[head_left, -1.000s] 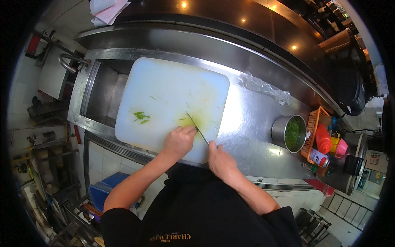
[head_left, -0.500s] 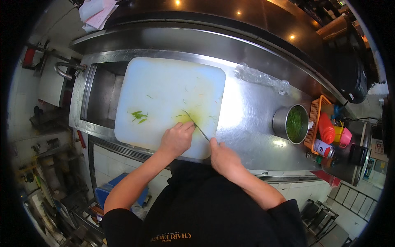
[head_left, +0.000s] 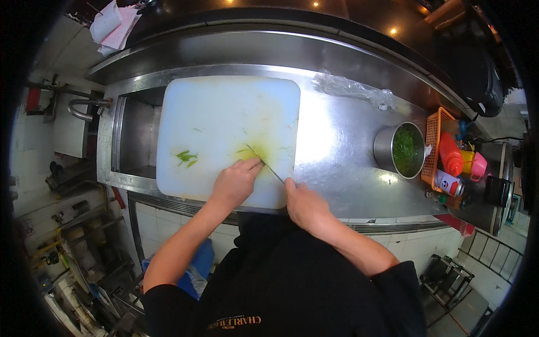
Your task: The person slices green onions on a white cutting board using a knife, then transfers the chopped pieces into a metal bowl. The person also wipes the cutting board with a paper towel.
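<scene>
A white cutting board lies on the steel counter. My right hand is closed around the handle of a kitchen knife, whose thin blade slants up and left across the board. Beside the blade, my left hand rests with its fingers bent and pressed together at the board. Whatever sits under those fingertips is too small and covered to make out. A yellow-green stain and thin green shreds surround the blade. Left of my hands lies a small pile of cut green pieces.
A steel pot with chopped greens stands at right, beside an orange basket with a red squeeze bottle. Clear plastic wrap lies along the back. A sink borders the board's left side.
The whole view has shifted and turned slightly. Both hands and the knife stay in nearly the same place on the board; the green pile looks unmoved.
</scene>
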Demonstrator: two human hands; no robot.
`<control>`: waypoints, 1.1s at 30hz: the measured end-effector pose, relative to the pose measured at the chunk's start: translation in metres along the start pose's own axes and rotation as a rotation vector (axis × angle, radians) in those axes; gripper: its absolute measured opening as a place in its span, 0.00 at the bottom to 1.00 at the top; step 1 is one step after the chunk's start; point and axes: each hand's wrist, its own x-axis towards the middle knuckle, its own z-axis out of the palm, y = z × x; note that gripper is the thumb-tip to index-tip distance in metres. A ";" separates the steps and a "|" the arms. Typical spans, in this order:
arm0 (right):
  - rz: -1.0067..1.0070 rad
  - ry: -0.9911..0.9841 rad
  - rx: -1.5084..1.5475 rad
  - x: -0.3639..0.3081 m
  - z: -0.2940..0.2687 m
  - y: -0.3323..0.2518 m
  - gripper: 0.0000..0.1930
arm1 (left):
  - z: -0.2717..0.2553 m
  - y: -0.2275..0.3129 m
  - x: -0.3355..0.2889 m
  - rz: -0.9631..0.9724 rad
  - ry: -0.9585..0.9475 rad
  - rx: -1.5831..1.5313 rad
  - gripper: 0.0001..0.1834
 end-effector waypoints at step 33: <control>-0.073 0.079 0.028 0.006 0.002 0.000 0.11 | 0.001 0.002 0.000 0.003 0.036 -0.010 0.14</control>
